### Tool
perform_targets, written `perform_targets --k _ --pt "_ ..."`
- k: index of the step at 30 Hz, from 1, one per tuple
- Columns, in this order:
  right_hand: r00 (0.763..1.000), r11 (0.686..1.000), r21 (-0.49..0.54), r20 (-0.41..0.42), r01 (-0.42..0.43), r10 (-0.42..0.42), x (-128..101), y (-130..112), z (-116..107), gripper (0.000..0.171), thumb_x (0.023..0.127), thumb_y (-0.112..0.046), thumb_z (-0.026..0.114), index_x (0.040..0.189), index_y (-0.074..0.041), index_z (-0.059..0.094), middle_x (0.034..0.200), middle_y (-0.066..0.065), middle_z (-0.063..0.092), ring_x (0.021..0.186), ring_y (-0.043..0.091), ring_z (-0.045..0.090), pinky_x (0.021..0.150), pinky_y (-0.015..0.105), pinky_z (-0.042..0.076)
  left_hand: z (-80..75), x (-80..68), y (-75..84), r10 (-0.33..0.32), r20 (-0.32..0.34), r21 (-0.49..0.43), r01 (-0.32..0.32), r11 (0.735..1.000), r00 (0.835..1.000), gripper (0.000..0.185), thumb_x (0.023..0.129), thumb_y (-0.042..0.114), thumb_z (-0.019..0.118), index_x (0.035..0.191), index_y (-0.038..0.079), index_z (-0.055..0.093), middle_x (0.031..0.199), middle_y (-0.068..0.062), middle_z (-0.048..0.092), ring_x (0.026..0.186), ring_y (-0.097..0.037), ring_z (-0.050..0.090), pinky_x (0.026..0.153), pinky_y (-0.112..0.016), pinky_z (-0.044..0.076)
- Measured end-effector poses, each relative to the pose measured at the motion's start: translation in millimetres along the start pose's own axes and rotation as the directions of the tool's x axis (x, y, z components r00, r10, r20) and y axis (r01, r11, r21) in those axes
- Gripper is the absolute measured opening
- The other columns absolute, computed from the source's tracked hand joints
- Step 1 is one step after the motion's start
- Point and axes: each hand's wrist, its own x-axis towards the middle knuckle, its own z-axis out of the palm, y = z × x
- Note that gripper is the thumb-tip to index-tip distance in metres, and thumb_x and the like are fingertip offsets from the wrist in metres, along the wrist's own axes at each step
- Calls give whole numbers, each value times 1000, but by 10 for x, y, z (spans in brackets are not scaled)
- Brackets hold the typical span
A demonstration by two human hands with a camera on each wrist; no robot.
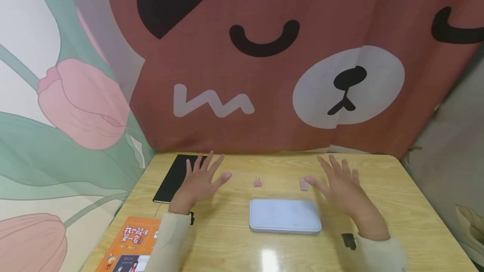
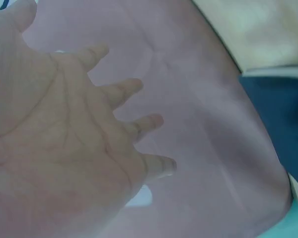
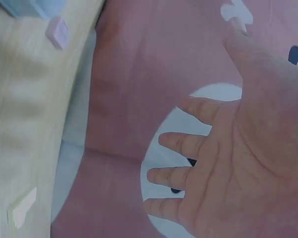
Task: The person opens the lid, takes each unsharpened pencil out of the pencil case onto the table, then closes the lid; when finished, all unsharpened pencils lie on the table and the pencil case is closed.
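Note:
Both hands hover palm-down above a wooden table (image 1: 397,205) with fingers spread, holding nothing. My left hand (image 1: 200,179) is over the table beside a black notebook (image 1: 174,177); its open palm (image 2: 54,148) fills the left wrist view. My right hand (image 1: 340,184) is to the right of a pale blue flat case (image 1: 285,215); its open palm (image 3: 238,163) shows in the right wrist view. A small pink clip (image 1: 257,182) and a pink eraser (image 1: 303,184) lie between the hands, beyond the case. The eraser (image 3: 57,32) also shows near the case corner (image 3: 30,7).
A red bear-face curtain (image 1: 264,62) hangs behind the table's far edge. A tulip-print cloth (image 1: 64,108) hangs on the left. An orange booklet (image 1: 130,244) lies at the near left corner. A small white piece (image 3: 22,207) lies on the table in the right wrist view.

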Motion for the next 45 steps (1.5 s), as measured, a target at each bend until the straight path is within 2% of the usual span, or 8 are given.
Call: perform_targets --k 8,14,25,28,32,35,40,45 --pt "999 999 -48 49 13 -11 -17 -241 227 95 107 -76 48 173 -9 35 179 34 19 159 72 7 119 90 4 234 2 331 130 10 57 -130 990 992 80 109 74 41 176 33 31 185 -12 22 169 -54 12 128 -81 -2" --pt "996 998 -25 74 53 -52 -104 -341 378 93 106 -71 57 171 -8 38 179 33 21 160 71 7 119 90 3 417 -9 540 212 22 62 -213 975 977 77 109 73 42 174 33 37 183 -13 28 167 -54 19 128 -83 7" --pt "984 981 -92 60 170 -165 -283 -395 689 85 104 -68 64 166 -11 50 173 30 38 159 66 26 121 88 17 708 -168 795 311 129 34 -318 948 942 78 109 75 41 174 34 36 182 -9 31 168 -46 23 131 -76 16" --pt "973 973 -68 83 220 -214 -390 -358 775 91 100 -72 65 165 -11 51 172 29 40 158 65 29 119 88 22 774 -249 855 346 157 32 -355 934 925 78 109 75 42 175 34 35 182 -9 30 167 -44 28 131 -74 22" --pt "958 965 -19 130 261 -256 -454 -256 836 113 86 -82 74 168 -10 46 173 29 39 157 66 31 118 88 25 864 -312 943 379 204 40 -394 918 903 81 107 80 41 176 38 30 184 -7 27 166 -40 32 130 -70 28" --pt "946 956 -21 149 293 -287 -421 -186 840 119 79 -77 84 168 -10 44 172 27 42 155 65 35 117 86 31 894 -311 985 390 221 48 -410 911 894 86 104 81 47 176 39 28 184 -6 25 167 -38 32 130 -68 30" --pt "931 936 -61 143 347 -336 -316 -143 816 99 82 -46 94 163 -8 52 159 16 59 143 48 56 106 73 51 880 -295 968 447 168 68 -462 884 879 82 105 68 63 175 37 34 181 -7 34 163 -34 39 128 -62 38" --pt "922 928 -46 139 369 -360 -275 -153 816 93 79 -39 97 157 -7 58 146 10 67 127 36 64 94 61 57 887 -278 908 505 72 34 -508 860 860 71 100 51 81 164 31 56 168 -12 54 150 -27 56 117 -43 53"
